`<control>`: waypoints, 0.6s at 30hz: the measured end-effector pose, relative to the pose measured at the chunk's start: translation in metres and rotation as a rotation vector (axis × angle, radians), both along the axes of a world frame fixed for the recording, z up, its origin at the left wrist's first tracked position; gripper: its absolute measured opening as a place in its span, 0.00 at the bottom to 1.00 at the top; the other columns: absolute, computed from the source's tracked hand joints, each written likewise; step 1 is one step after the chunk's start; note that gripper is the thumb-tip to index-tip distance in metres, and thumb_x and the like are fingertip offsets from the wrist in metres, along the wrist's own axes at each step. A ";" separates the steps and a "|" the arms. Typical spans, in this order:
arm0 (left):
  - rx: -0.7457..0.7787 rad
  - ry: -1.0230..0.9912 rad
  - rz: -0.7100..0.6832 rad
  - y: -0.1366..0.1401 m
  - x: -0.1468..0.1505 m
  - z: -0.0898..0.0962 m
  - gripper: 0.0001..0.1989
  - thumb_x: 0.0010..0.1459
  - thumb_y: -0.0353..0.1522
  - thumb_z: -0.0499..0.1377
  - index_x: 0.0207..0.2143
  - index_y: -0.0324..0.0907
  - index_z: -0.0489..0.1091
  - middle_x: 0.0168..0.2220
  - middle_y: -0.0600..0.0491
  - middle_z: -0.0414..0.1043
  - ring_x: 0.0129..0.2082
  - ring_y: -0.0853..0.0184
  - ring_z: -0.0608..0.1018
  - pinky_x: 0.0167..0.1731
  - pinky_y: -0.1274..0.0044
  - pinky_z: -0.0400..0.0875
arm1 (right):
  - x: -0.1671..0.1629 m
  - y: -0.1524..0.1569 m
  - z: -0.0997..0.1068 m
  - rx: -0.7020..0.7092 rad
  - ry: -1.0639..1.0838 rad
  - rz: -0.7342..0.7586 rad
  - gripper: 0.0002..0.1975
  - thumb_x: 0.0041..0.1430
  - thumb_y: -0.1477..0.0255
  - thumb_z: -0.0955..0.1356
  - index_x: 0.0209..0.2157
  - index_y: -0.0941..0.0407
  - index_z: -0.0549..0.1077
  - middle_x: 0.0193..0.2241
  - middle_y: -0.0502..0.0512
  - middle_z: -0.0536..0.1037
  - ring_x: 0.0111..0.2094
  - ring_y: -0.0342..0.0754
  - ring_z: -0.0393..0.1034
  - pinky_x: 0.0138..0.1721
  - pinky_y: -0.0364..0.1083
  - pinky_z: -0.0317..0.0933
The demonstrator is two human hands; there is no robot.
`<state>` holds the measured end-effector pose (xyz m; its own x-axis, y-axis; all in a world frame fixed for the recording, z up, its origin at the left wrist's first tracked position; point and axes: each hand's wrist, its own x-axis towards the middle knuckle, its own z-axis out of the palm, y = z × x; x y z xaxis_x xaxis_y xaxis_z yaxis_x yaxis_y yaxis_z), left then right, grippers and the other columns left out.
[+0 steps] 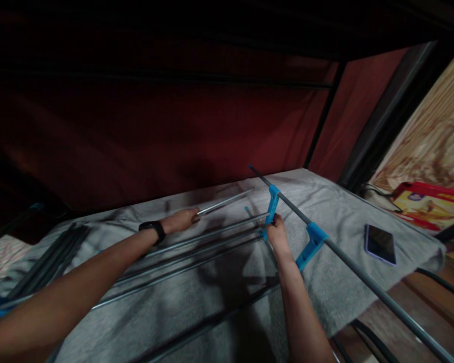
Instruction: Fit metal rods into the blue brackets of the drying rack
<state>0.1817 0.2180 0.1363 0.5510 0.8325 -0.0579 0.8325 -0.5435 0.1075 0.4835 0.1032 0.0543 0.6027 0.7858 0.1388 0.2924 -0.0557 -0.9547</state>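
Note:
My left hand [178, 220], with a black band on its wrist, is closed around a thin metal rod [225, 201]. The rod's far tip points right and slightly up, apart from the blue bracket. With my right hand [277, 234] I grip a blue plastic bracket [273, 200] near its lower end; part of it is hidden by the fingers. Several parallel metal rods [208, 235] run leftward from this bracket. A long grey pole [355, 269] passes through the top of the bracket and through a second blue bracket [313, 243] nearer to me.
Beneath everything lies a grey blanket [325, 206]. A bundle of dark tubes [49, 264] rests at the left. To the right are a phone [380, 244] and a red and yellow box [431, 204]. A black frame post [325, 116] and dark red panel [196, 131] stand behind.

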 end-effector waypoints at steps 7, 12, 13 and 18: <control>0.468 0.116 0.168 -0.041 -0.002 0.065 0.27 0.69 0.45 0.38 0.52 0.43 0.69 0.39 0.43 0.77 0.37 0.56 0.79 0.35 0.72 0.66 | 0.004 -0.004 0.028 0.109 0.116 -0.067 0.29 0.49 0.71 0.62 0.55 0.58 0.66 0.52 0.62 0.73 0.51 0.51 0.69 0.53 0.48 0.62; 0.549 0.020 0.095 -0.080 -0.010 0.083 0.20 0.69 0.37 0.41 0.49 0.40 0.69 0.42 0.44 0.75 0.40 0.59 0.78 0.40 0.72 0.68 | 0.000 -0.011 0.048 0.165 0.112 -0.073 0.28 0.51 0.68 0.63 0.55 0.57 0.69 0.53 0.62 0.73 0.54 0.53 0.67 0.54 0.48 0.61; 0.552 -0.009 0.062 -0.086 -0.011 0.083 0.19 0.68 0.35 0.42 0.49 0.40 0.69 0.42 0.44 0.75 0.40 0.60 0.77 0.41 0.73 0.68 | -0.001 -0.013 0.051 0.185 0.119 -0.065 0.28 0.52 0.68 0.63 0.55 0.57 0.69 0.53 0.61 0.73 0.54 0.52 0.68 0.54 0.48 0.62; 0.536 -0.054 -0.008 -0.114 -0.008 0.072 0.21 0.65 0.28 0.44 0.57 0.42 0.65 0.41 0.46 0.72 0.41 0.61 0.75 0.44 0.72 0.68 | -0.003 -0.014 0.057 0.310 0.105 0.007 0.27 0.54 0.66 0.63 0.56 0.55 0.69 0.54 0.57 0.74 0.53 0.49 0.69 0.56 0.48 0.61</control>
